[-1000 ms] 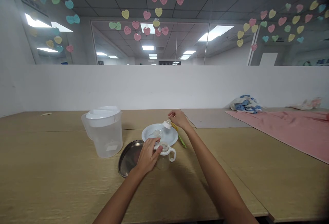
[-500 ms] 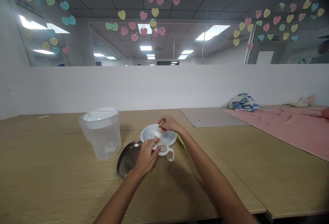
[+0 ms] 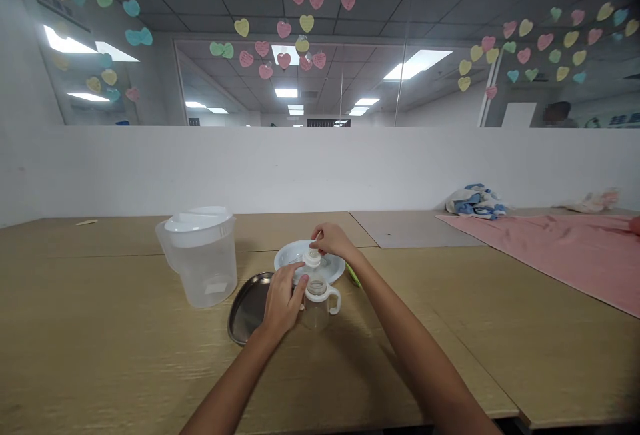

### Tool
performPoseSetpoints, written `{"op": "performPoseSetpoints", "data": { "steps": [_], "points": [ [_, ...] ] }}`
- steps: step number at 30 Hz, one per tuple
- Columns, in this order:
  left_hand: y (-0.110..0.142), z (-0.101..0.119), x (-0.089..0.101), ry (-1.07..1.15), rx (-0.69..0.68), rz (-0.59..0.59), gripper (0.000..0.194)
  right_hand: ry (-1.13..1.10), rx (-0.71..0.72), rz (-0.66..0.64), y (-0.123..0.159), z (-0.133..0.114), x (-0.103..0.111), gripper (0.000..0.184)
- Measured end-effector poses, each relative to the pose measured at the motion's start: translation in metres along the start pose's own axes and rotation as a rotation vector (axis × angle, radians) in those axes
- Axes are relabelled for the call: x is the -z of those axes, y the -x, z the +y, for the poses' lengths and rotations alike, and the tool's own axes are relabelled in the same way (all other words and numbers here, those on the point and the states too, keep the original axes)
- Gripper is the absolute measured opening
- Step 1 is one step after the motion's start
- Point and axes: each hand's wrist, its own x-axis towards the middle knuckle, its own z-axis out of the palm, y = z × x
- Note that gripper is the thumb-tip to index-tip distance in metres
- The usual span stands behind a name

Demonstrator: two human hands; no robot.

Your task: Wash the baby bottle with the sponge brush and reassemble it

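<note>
Feeding bottle [image 3: 316,308], clear-bodied with a white loop handle [image 3: 335,300], stands upright on the wood-finish tabletop [image 3: 110,328], its handle toward the viewer's right. A white cap [image 3: 312,259] sits at its mouth, apparently upright; the seating cannot be confirmed from this view. Judged from this arrangement, the step in hand is fitting the cap to the bottle, and the next move calls for a steady hold on the body while the cap is squared and checked.

The left hand [image 3: 283,300] is clamped around the bottle's near left side, fingers together and pointing toward the neck, wrist low and forearm rising from the lower left. The right hand [image 3: 333,242] is just behind the cap, fingers curled together, forearm running in from the lower right; contact with the cap cannot be determined.

Directly behind the bottle lies a white plate [image 3: 337,265], with a green-and-yellow brush handle [image 3: 353,276] just beyond the plate's right rim. A steel tray [image 3: 247,308] lies just left of the bottle. Farther left stands a lidded plastic pitcher [image 3: 207,272]. Well right of the bottle lies a pink cloth [image 3: 550,255], with a blue-and-white towel [image 3: 475,202] beyond it.
</note>
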Motion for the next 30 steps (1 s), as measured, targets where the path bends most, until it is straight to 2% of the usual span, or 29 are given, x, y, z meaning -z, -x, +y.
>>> {"op": "performPoseSetpoints", "data": {
  "steps": [4, 8, 10, 12, 14, 18, 21, 26, 30],
  "points": [
    [-0.003, -0.003, 0.003, 0.007, 0.018, 0.184, 0.04, -0.239, 0.133, -0.089, 0.008, -0.014, 0.002, 0.013],
    [-0.004, -0.003, 0.003, -0.003, -0.005, 0.185, 0.046, -0.329, 0.248, -0.184, 0.02, -0.032, 0.004, 0.02],
    [-0.004, -0.004, 0.002, -0.004, 0.004, 0.192, 0.044, -0.283, 0.286, -0.202, 0.026, -0.04, 0.005, 0.022],
    [-0.003, -0.004, 0.001, 0.001, 0.019, 0.219, 0.042, -0.158, 0.323, -0.168, 0.033, -0.045, 0.007, 0.028],
    [-0.003, -0.004, 0.001, 0.013, 0.023, 0.239, 0.042, 0.004, 0.345, -0.136, 0.037, -0.047, 0.009, 0.04],
    [-0.002, -0.003, 0.002, 0.053, 0.009, 0.243, 0.043, 0.131, 0.35, -0.254, 0.038, -0.043, 0.007, 0.063],
    [-0.002, -0.001, 0.003, 0.082, 0.006, 0.244, 0.043, 0.096, 0.37, -0.305, 0.035, -0.04, 0.006, 0.058],
    [-0.002, 0.0, 0.004, 0.106, 0.009, 0.218, 0.042, 0.054, 0.413, -0.446, 0.032, -0.04, 0.009, 0.034],
    [-0.001, -0.001, 0.004, 0.105, 0.011, 0.18, 0.041, 0.047, 0.456, -0.48, 0.032, -0.04, 0.011, 0.03]
  ]
}}
